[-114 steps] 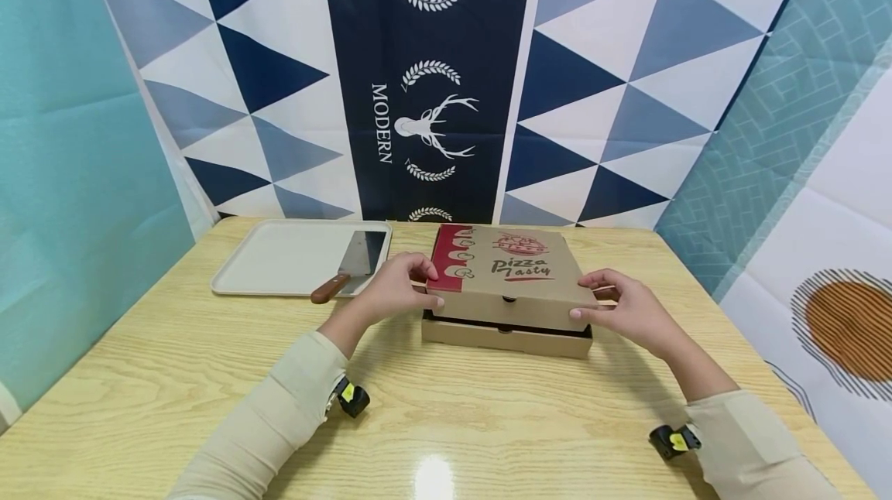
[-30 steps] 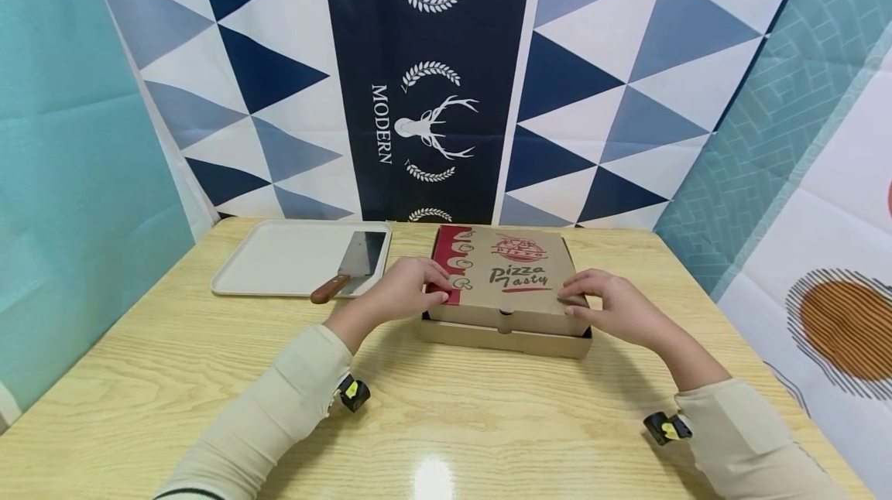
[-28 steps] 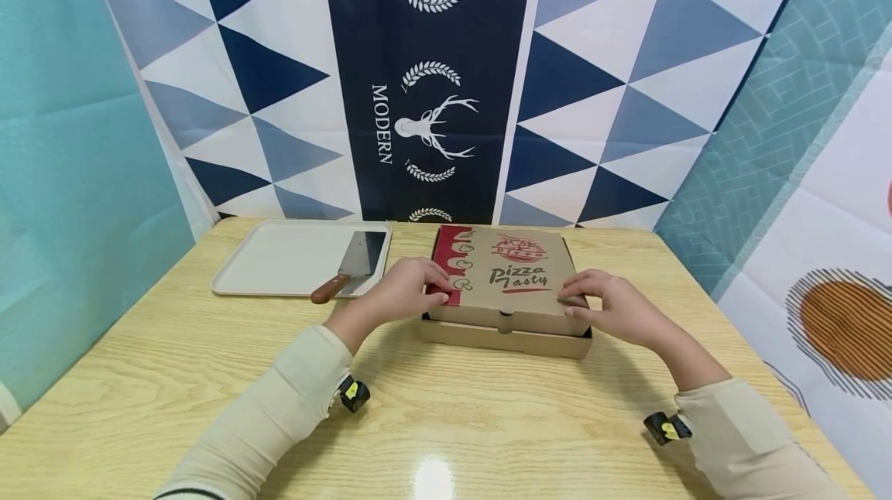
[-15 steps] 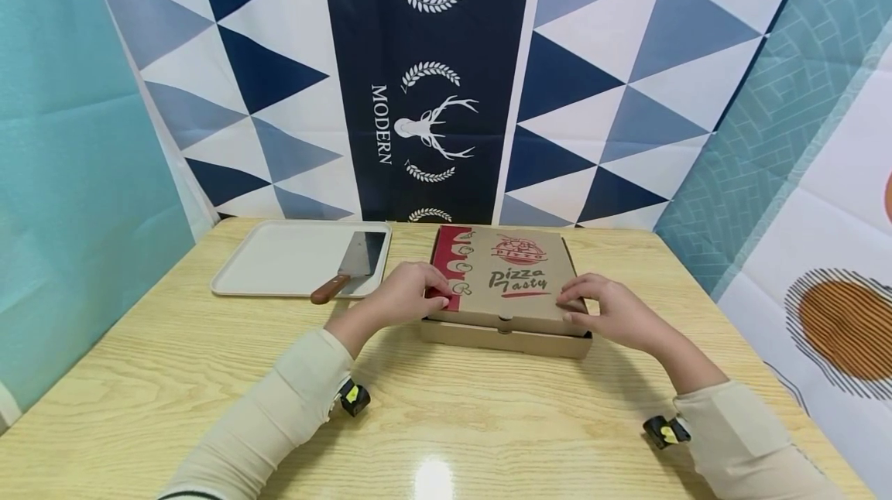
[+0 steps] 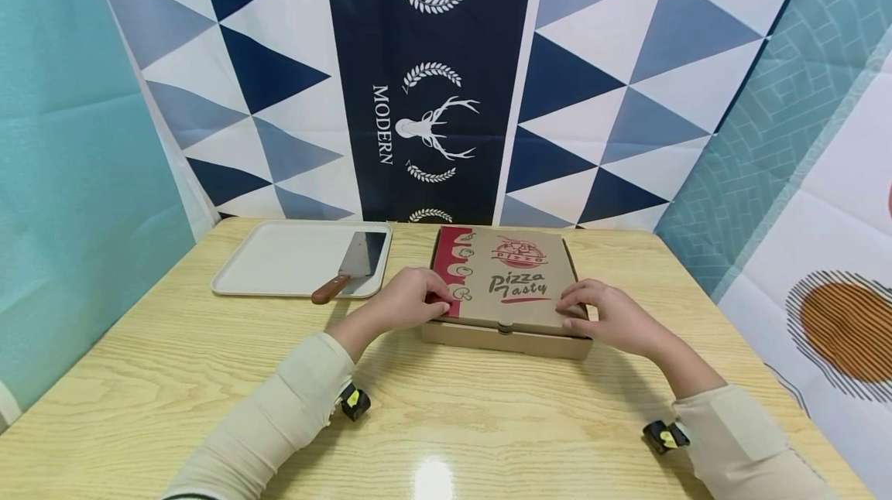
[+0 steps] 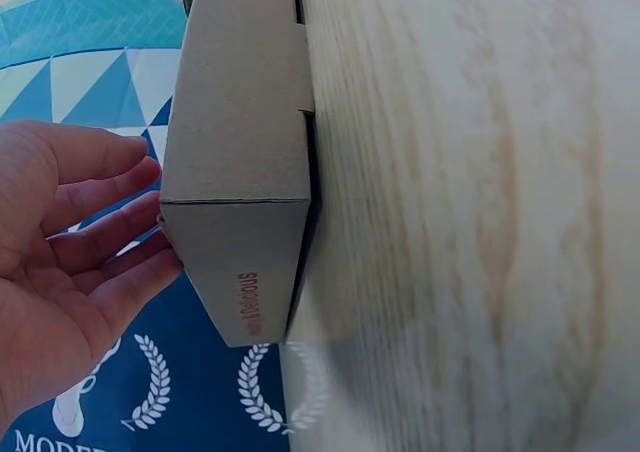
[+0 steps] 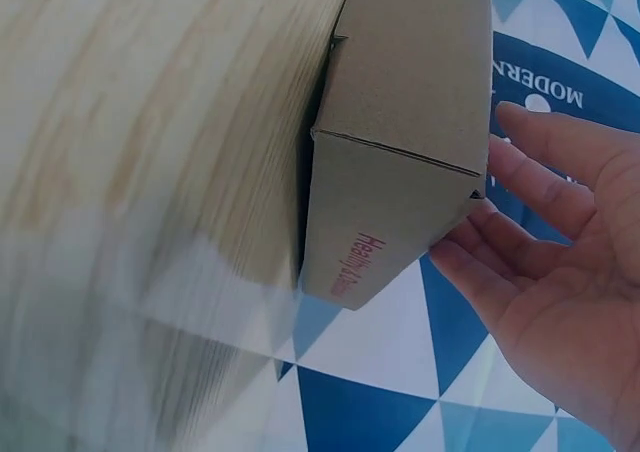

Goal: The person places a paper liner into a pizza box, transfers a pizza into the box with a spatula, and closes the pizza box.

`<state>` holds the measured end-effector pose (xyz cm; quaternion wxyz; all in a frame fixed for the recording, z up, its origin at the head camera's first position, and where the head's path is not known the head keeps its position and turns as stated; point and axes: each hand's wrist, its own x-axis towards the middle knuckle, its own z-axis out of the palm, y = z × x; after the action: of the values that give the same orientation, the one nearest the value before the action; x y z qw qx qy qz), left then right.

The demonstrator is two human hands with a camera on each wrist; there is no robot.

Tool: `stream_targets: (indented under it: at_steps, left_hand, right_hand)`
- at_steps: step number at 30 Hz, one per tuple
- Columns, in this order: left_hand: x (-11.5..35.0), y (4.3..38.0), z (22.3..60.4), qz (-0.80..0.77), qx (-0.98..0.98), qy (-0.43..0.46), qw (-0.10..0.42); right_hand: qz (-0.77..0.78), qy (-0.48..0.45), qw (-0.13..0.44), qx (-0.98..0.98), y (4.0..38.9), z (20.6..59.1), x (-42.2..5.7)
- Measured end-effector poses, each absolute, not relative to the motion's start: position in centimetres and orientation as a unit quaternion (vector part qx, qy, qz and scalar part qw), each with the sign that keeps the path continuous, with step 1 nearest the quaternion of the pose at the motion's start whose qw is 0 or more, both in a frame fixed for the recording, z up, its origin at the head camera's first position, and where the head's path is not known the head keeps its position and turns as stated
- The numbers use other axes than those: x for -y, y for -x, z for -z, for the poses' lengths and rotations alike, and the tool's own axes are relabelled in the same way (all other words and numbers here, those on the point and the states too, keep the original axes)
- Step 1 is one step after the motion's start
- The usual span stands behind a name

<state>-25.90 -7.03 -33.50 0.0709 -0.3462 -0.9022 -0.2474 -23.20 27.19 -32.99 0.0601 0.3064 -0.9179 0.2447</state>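
A brown cardboard pizza box [image 5: 519, 283] with a red strip and printed lettering sits on the table at the centre right in the head view. Its lid lies nearly level with the front wall. My left hand [image 5: 411, 299] touches the lid's front left corner, with lightly bent fingertips on the top. At the front right corner my right hand [image 5: 609, 318] does the same. In the left wrist view the fingers [image 6: 115, 232] meet the box's top edge, thumb apart from it. The right wrist view has the other fingers [image 7: 530, 242] at the opposite top edge.
Left of the box lies a white rectangular tray [image 5: 279, 260]. A spatula [image 5: 348, 268] with a wooden handle rests across its right side, the handle over the near rim. Patterned cloth [image 5: 432, 82] hangs behind the wooden table [image 5: 446, 422].
The pizza box lid, raised at the front earlier, has come down onto the base. Both hands have shifted from the lid's front corners and sides to its top, and moved down with it.
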Motion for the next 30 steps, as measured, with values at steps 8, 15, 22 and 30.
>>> stream_targets:
  at_steps: [8, 15, 22, 30]
  left_hand:
    - [6.9, 25.9, 34.1, 0.255, 0.904, 0.336, 0.061]
    - [6.8, 25.7, 34.3, 0.252, 0.907, 0.331, 0.061]
    - [6.8, 25.5, 34.5, 0.239, 0.905, 0.344, 0.073]
    - [6.8, 25.7, 34.6, 0.202, 0.902, 0.371, 0.089]
  right_hand:
    - [-0.241, -0.308, 0.053, 0.919, 23.2, 33.3, -27.2]
    - [-0.23, -0.31, 0.055, 0.921, 23.2, 33.4, -27.2]
    - [-0.218, -0.309, 0.06, 0.924, 23.1, 33.4, -27.1]
    - [-0.227, -0.302, 0.052, 0.924, 22.9, 33.1, -27.1]
